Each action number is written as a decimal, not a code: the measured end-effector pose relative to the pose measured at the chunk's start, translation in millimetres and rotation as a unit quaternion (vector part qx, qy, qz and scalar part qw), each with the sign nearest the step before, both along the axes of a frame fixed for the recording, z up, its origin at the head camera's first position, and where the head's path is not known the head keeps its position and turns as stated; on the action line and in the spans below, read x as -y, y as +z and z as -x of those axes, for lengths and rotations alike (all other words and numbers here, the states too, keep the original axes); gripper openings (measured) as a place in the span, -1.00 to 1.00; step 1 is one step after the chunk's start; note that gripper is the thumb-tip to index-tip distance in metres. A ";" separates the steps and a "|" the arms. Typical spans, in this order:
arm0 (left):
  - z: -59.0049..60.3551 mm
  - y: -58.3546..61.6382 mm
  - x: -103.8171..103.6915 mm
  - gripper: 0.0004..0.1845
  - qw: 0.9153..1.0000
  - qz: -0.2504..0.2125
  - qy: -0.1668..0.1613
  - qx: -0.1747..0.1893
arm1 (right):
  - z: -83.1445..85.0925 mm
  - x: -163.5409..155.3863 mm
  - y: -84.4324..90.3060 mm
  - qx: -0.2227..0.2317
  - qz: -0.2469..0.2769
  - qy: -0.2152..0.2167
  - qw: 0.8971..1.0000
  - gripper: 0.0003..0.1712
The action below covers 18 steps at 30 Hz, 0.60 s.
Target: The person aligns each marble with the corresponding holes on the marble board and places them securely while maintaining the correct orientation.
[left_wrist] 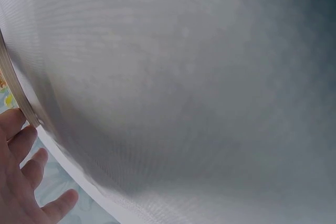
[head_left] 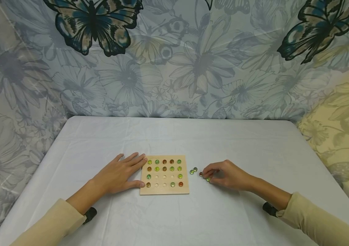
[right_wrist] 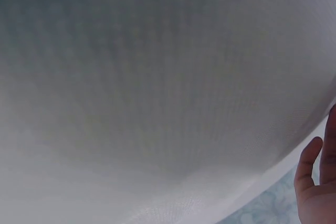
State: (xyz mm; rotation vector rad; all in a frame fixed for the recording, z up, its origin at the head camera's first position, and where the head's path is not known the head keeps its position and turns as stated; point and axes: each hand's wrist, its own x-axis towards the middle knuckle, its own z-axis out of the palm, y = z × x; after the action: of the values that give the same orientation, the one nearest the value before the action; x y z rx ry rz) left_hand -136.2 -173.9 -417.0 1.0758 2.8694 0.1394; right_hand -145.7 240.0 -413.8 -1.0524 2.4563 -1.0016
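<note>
The board [head_left: 164, 175] is pale wood with green and brown marbles [head_left: 172, 168]; the cloth [head_left: 174, 136] is white.

The head view looks forward and down over both hands at the white tablecloth [head_left: 174, 136], while each wrist view presses close against that same cloth, catching only fingers at its edge.

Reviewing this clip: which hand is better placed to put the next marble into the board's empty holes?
Likely the right hand: its fingertips already curl over the loose marbles beside the wooden board. The left hand lies flat, steadying the board's edge.
</note>
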 end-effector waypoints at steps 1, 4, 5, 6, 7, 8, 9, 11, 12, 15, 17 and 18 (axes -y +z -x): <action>-0.1 0.2 0.0 -0.10 1.000 0.000 0.000 0.000 | 0.0 0.1 0.0 0.000 0.001 0.000 1.000 -0.65; -0.3 0.7 -0.2 -0.10 1.000 0.000 0.001 0.000 | -0.1 0.3 0.0 0.002 0.004 -0.001 1.000 -0.65; -0.5 0.9 -0.3 -0.10 1.000 -0.001 0.001 0.001 | -0.1 0.4 -0.1 0.001 0.004 -0.001 1.000 -0.66; -0.6 1.0 -0.4 -0.10 1.000 -0.001 0.001 0.001 | -0.3 0.6 0.0 0.001 0.005 0.000 1.000 -0.66; -0.7 1.2 -0.4 -0.10 1.000 -0.001 0.001 0.001 | -0.3 0.7 0.1 0.000 0.005 0.000 1.000 -0.66; -0.8 1.3 -0.4 -0.10 1.000 -0.001 0.002 0.002 | -0.4 0.9 0.3 0.000 0.004 0.000 1.000 -0.66; -0.9 1.4 -0.4 -0.10 1.000 -0.002 0.002 0.002 | -0.4 1.3 0.7 -0.002 0.004 0.000 1.000 -0.66; -0.8 1.4 -0.6 -0.10 1.000 -0.002 0.001 0.002 | -0.1 2.3 1.6 -0.003 0.003 0.000 1.000 -0.66; -0.8 1.4 -0.7 -0.10 1.000 -0.002 0.001 0.001 | 0.0 3.0 2.5 -0.004 0.002 -0.001 1.000 -0.66; -0.8 1.4 -0.7 -0.10 1.000 -0.002 0.000 0.000 | 0.9 5.8 4.4 -0.006 0.002 -0.002 1.000 -0.67; -0.9 1.3 -0.6 -0.11 1.000 -0.002 0.000 -0.002 | 1.4 8.0 5.4 -0.006 0.003 -0.001 1.000 -0.68; -0.9 1.3 -0.6 -0.11 1.000 -0.002 0.000 -0.001 | 1.6 9.2 6.0 -0.007 0.003 0.000 1.000 -0.68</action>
State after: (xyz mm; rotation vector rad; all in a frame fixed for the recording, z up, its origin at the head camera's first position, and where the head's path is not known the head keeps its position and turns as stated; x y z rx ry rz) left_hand -135.3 -173.3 -415.7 1.0786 2.8728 0.1451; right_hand -147.3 230.8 -407.8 -1.0649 2.4670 -1.0064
